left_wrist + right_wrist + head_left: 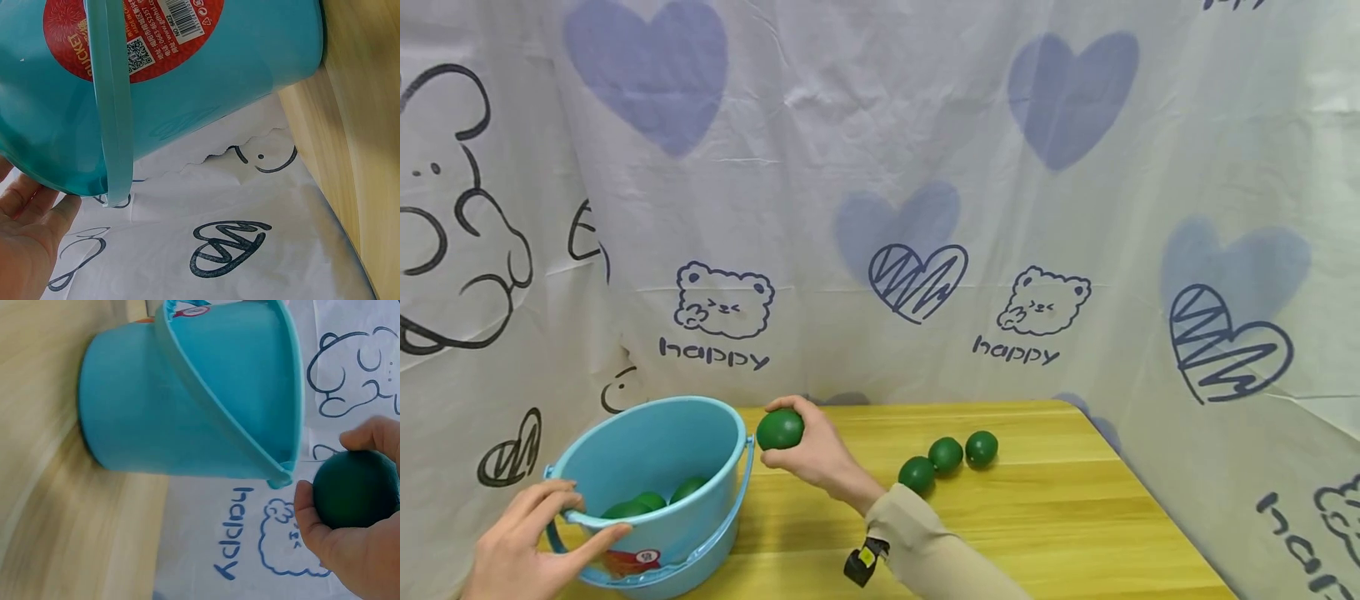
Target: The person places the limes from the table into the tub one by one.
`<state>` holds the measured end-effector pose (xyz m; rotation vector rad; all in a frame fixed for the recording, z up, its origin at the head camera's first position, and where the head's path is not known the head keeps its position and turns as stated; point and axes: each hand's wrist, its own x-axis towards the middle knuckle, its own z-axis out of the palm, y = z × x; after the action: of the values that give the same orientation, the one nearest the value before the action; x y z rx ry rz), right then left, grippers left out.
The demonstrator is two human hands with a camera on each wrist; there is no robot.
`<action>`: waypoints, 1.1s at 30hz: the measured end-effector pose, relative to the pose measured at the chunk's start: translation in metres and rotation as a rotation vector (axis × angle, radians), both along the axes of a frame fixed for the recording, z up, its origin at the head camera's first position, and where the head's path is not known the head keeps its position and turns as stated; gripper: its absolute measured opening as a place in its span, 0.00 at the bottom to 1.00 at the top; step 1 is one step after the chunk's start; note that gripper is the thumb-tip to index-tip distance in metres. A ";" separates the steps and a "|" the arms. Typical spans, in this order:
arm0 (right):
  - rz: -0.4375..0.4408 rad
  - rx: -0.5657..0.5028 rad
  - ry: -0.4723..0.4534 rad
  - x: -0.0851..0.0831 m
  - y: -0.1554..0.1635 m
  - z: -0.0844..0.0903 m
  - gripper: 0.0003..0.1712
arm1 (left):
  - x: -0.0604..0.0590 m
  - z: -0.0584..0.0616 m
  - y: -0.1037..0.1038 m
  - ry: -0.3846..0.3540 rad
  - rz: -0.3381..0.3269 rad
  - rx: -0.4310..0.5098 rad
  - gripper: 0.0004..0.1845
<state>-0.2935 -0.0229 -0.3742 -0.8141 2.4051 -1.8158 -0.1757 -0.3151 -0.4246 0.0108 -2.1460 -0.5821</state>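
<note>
Right hand [820, 454] curls its fingers round a green ball [780, 429], held just beside the rim of the blue bucket [655, 442] on the yellow table [1037, 517]. Left hand [527, 542] grips the bucket's near rim, thumb and fingers curled over it. Green balls lie inside the bucket; three more balls [946, 456] sit in a touching row on the table, to the right.
</note>
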 end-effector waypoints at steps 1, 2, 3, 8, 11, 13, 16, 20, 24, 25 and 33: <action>0.008 0.004 0.004 0.000 -0.001 0.002 0.31 | 0.000 0.000 0.001 -0.010 0.006 0.000 0.30; 0.017 0.006 0.003 0.000 -0.003 0.004 0.32 | 0.000 0.000 0.002 -0.017 0.009 0.001 0.29; 0.029 0.007 0.001 0.000 -0.004 0.006 0.33 | 0.000 0.000 0.002 -0.022 0.013 0.003 0.29; 0.042 0.015 -0.033 0.002 -0.014 0.014 0.36 | 0.001 0.000 0.003 -0.027 0.022 0.015 0.30; 0.030 0.031 -0.048 0.004 -0.020 0.018 0.35 | 0.001 0.000 0.004 -0.024 0.030 0.011 0.30; 0.029 0.045 -0.048 0.005 -0.023 0.019 0.34 | 0.001 0.000 0.004 -0.025 0.031 0.011 0.30; 0.047 0.062 -0.043 0.004 -0.027 0.021 0.33 | 0.001 0.001 0.004 -0.030 0.042 0.010 0.31; 0.043 0.098 -0.047 0.004 -0.033 0.020 0.33 | 0.001 0.001 0.002 -0.036 0.047 0.004 0.31; 0.025 0.122 -0.048 0.003 -0.037 0.019 0.34 | 0.001 0.000 0.002 -0.037 0.041 -0.004 0.31; 0.023 0.119 -0.047 0.003 -0.038 0.019 0.34 | 0.001 0.000 0.002 -0.038 0.042 -0.005 0.31; 0.025 0.078 -0.037 0.002 -0.042 0.023 0.34 | 0.000 0.001 0.002 -0.053 0.034 0.005 0.31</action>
<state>-0.2915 -0.0647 -0.3510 -0.7925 2.4148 -1.7012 -0.1756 -0.3129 -0.4238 0.0664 -2.1911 -0.5731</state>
